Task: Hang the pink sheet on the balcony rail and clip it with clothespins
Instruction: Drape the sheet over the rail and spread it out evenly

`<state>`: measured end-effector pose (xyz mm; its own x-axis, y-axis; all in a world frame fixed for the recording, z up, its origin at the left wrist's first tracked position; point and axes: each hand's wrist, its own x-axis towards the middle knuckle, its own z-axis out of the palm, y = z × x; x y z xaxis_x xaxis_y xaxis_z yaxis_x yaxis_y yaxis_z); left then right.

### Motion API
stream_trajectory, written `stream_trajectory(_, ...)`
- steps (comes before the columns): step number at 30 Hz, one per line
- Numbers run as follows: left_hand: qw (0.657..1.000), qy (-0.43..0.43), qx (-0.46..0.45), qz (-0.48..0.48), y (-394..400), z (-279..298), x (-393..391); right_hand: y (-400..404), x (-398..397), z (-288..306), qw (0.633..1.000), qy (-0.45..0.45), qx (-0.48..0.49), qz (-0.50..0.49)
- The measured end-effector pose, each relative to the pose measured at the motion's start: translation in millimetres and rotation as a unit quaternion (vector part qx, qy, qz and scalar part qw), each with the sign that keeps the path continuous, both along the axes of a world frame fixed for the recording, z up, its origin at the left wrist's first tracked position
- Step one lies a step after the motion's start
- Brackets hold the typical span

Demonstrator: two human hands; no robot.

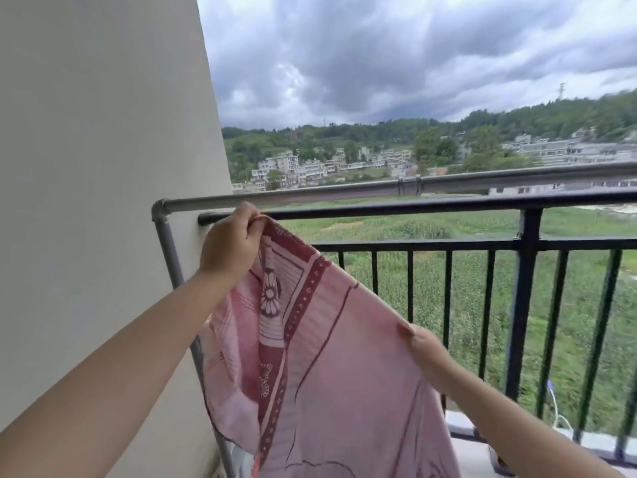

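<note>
The pink sheet (331, 367), with dark red borders and a flower pattern, hangs between my two hands in front of the balcony rail. My left hand (231, 241) pinches one corner of it high up, just below the grey metal pipe rail (310, 194) and close to the wall. My right hand (425, 353) grips the sheet's edge lower and to the right, its fingers partly hidden behind the fabric. The black railing's top bar (396, 208) runs just behind the pipe. The sheet touches neither rail. No clothespins are in view.
A pale wall (103, 167) stands at the left, where the grey pipe turns down at an elbow joint (159, 210). A black railing post (527, 298) and vertical bars stand to the right. A thin white and blue object (553, 398) sits by the bars.
</note>
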<state>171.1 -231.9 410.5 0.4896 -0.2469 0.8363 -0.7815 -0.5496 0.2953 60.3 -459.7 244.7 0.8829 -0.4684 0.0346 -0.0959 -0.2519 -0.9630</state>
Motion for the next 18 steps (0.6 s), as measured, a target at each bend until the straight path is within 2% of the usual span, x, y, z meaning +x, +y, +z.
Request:
stream_trajectory(2, 0.985, 0.077, 0.154, 0.029, 15, -1, 12, -20, -1, 46, 0.996, -0.064, 0.002, -0.054)
stream_trajectory(4, 0.929, 0.186, 0.319, 0.032, 26, -5, 18, -36, 0, 93, 0.989, -0.120, -0.016, -0.082)
stream_trajectory(5, 0.908, 0.219, 0.356, 0.030, 29, -10, 21, -40, 1, 112, 0.985, -0.144, -0.027, -0.095)
stream_trajectory(6, 0.907, 0.225, 0.355, 0.031, 31, -17, 25, -41, 2, 126, 0.980, -0.164, -0.035, -0.104)
stream_trajectory(9, 0.934, 0.224, 0.261, 0.099, 32, -44, 50, -28, -1, 155, 0.970, -0.218, -0.031, -0.098)
stream_trajectory(11, 0.927, 0.314, 0.181, 0.097, 28, -67, 65, -20, -6, 170, 0.967, -0.229, -0.039, -0.102)
stream_trajectory(12, 0.919, 0.375, 0.102, 0.060, 24, -78, 70, -18, -7, 174, 0.966, -0.232, -0.057, -0.103)
stream_trajectory(13, 0.902, 0.431, -0.005, 0.001, 18, -83, 73, -20, -9, 177, 0.964, -0.233, -0.078, -0.105)
stream_trajectory(15, 0.853, 0.472, -0.199, -0.095, 8, -82, 78, -28, -13, 180, 0.960, -0.225, -0.123, -0.111)
stream_trajectory(17, 0.809, 0.473, -0.305, -0.170, 0, -69, 91, -37, -19, 187, 0.953, -0.220, -0.163, -0.127)
stream_trajectory(18, 0.801, 0.459, -0.332, -0.194, -4, -57, 93, -40, -24, 193, 0.950, -0.219, -0.176, -0.139)
